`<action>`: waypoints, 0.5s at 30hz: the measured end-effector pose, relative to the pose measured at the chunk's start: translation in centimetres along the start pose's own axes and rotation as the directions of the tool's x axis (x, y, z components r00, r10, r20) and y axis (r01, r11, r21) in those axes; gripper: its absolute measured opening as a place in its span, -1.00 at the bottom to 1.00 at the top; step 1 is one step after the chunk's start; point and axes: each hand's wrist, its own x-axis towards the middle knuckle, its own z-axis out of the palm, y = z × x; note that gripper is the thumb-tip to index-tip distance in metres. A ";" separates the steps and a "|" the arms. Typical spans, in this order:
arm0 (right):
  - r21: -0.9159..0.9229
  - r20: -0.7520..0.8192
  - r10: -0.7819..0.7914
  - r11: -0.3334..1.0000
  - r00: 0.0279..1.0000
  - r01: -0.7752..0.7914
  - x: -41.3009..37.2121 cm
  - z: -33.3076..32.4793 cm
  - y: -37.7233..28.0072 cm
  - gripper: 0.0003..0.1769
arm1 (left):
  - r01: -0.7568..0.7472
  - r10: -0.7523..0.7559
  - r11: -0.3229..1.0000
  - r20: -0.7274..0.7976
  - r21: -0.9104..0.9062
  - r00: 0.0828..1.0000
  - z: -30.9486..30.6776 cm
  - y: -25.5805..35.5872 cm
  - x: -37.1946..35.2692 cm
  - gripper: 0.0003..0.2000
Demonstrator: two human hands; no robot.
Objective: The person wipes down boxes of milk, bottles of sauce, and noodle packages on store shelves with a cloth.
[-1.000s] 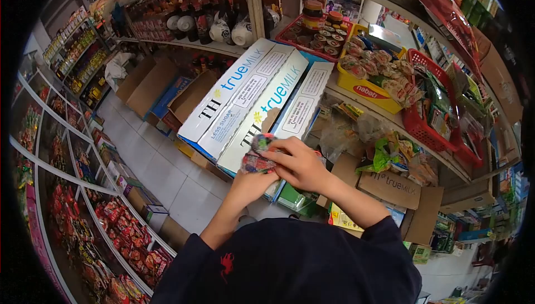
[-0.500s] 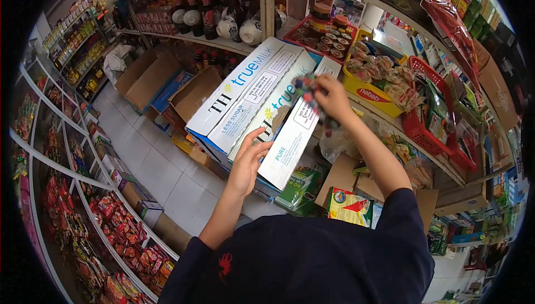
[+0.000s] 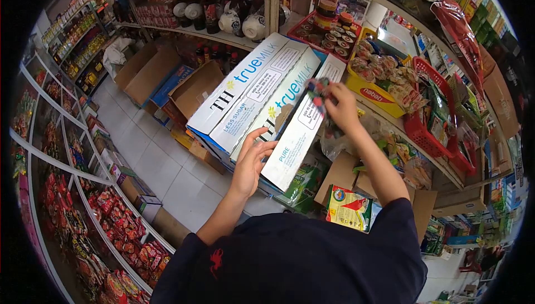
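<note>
A white and blue carton of TH true MILK [image 3: 253,84], marked "less sugar", sits in front of me. Beside it lies a second carton [image 3: 298,123] marked "pure", with a torn gap along its top. The fingers of my left hand [image 3: 249,164] are spread over this carton's near end, by the gap. At its far end my right hand [image 3: 341,106] grips a dark, bunched cloth [image 3: 319,93] with red, green and pale patches. Motion blurs the cloth, and part of it hangs below the hand.
A yellow box of packets [image 3: 376,95] and a red basket [image 3: 432,128] stand on the right shelf. Open cardboard boxes [image 3: 195,89] sit on the left floor. Bottles and bowls [image 3: 228,22] line the back shelf. Snack packs [image 3: 120,215] fill the left rack.
My right hand and the cloth have shifted slightly right and nearer along the carton. My left hand stays on the near end. The whole view has moved a little.
</note>
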 end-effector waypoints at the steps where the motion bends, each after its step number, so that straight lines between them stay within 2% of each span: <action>1: -0.004 -0.013 -0.041 0.999 0.999 0.041 -1.1 0.1 -1.7 -0.73 | -0.005 0.005 1.000 -0.012 0.016 1.000 0.1 0.0 0.0 -0.58; 5: 0.052 0.084 -0.172 0.984 0.982 0.168 -5.0 0.2 -6.8 -0.70 | -0.002 0.003 1.000 -0.041 0.019 0.999 0.3 0.2 -0.3 -0.59; 8: 0.199 0.192 -0.241 0.959 0.951 0.203 -7.1 -0.7 -11.1 -0.67 | -0.019 0.021 0.999 -0.066 0.032 0.998 0.5 0.3 -0.5 -0.60; 9: 0.252 0.248 -0.256 0.948 0.934 0.193 -7.7 -1.0 -12.3 -0.66 | -0.053 0.052 0.996 0.008 0.073 0.999 -0.1 0.0 -0.4 -0.60; 10: 0.307 0.251 -0.309 0.924 0.917 0.227 -7.9 -1.2 -13.4 -0.69 | -0.047 0.046 0.997 0.018 0.057 0.999 -0.1 0.1 -0.4 -0.59; 11: 0.387 0.272 -0.313 0.901 0.910 0.194 -8.1 -1.4 -14.6 -0.70 | -0.039 0.038 0.998 0.031 0.042 0.999 -0.1 0.2 -0.5 -0.59; 13: 0.487 0.319 -0.185 0.873 0.930 0.007 -8.0 -1.7 -16.3 -0.72 | -0.033 0.035 0.999 0.080 -0.024 0.996 -0.7 0.2 -0.9 -0.57; 15: 0.525 0.131 -0.021 0.850 0.991 -0.051 -7.2 -1.3 -17.7 -0.72 | -0.199 0.213 0.972 0.109 -0.125 0.971 -0.9 0.3 -1.6 -0.53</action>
